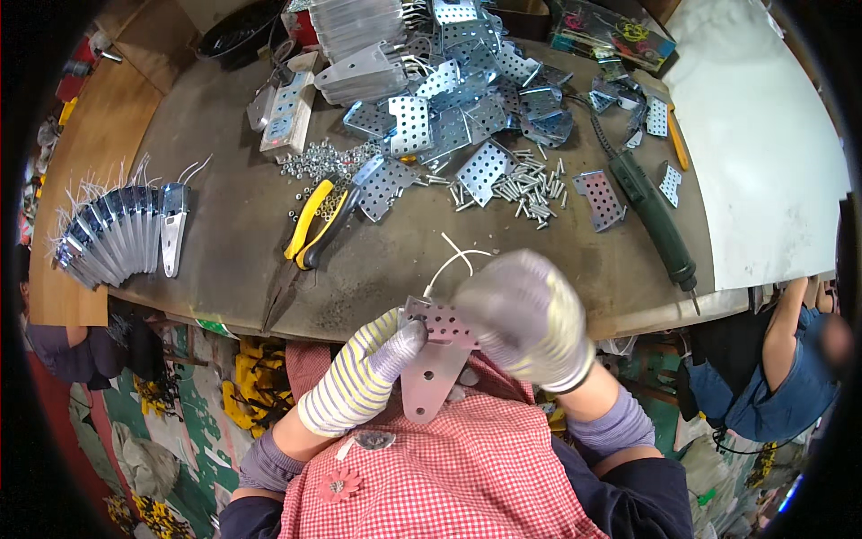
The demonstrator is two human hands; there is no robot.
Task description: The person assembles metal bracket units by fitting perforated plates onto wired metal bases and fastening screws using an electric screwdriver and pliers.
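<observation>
Over my lap, my gloved left hand grips a tapered translucent plate by its wide upper end. Against that end lies a perforated metal bracket, and a white wire curls up from it. My gloved right hand is at the bracket's right side, smeared by motion, so its fingers and anything in them are unclear. On the table ahead lie yellow-and-black pliers. Several loose screws and a spread of small nuts lie farther back.
A green electric screwdriver lies at the right, its bit over the table edge. Perforated brackets pile up at the back beside stacked translucent plates. Finished-looking wired plates stand in a row at left. A person sits at far right.
</observation>
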